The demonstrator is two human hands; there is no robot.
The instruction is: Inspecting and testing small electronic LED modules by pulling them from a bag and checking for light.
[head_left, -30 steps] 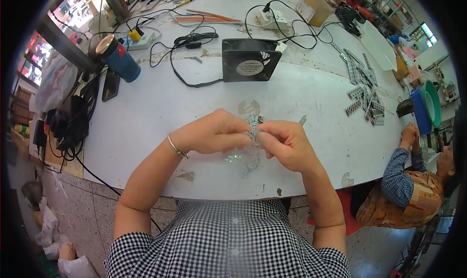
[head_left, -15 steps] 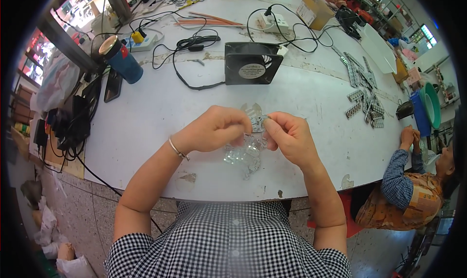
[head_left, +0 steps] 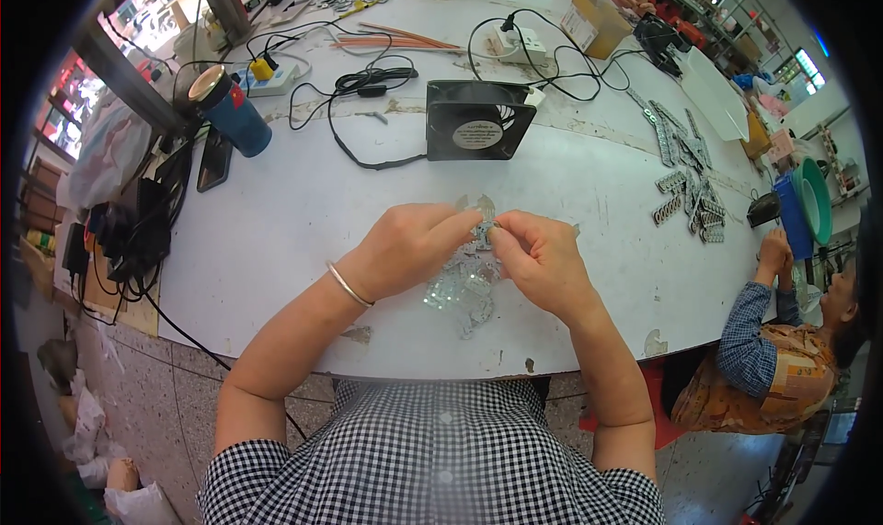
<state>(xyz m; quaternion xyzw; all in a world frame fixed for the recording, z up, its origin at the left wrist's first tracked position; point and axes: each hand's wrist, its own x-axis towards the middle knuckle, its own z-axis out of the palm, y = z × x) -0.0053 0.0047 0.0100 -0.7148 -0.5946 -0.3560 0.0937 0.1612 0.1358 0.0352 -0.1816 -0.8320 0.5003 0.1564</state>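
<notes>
My left hand (head_left: 418, 240) and my right hand (head_left: 543, 260) meet over the table in front of my chest, fingers pinched close together. Between their fingertips is a small flat metallic-looking piece (head_left: 483, 234), partly hidden by the fingers. Right below lies a small heap of clear, shiny little parts (head_left: 460, 293), too fine to name. Just behind the fingers, a greyish worn patch or flat piece (head_left: 475, 203) shows on the table. A black square fan (head_left: 476, 120) with a round pale label stands beyond my hands, its cable running left.
On the white table (head_left: 303, 203) stand a blue tumbler (head_left: 230, 113) beside a phone (head_left: 214, 162) and tangled cables at left. Metal strip parts (head_left: 685, 157) are piled at right. A co-worker (head_left: 768, 341) sits at the right edge; another person's hands (head_left: 635, 1) are at the far side.
My left hand has moved in and slightly right, its fingertips now at the small piece beside my right fingers. My right hand stays almost in place.
</notes>
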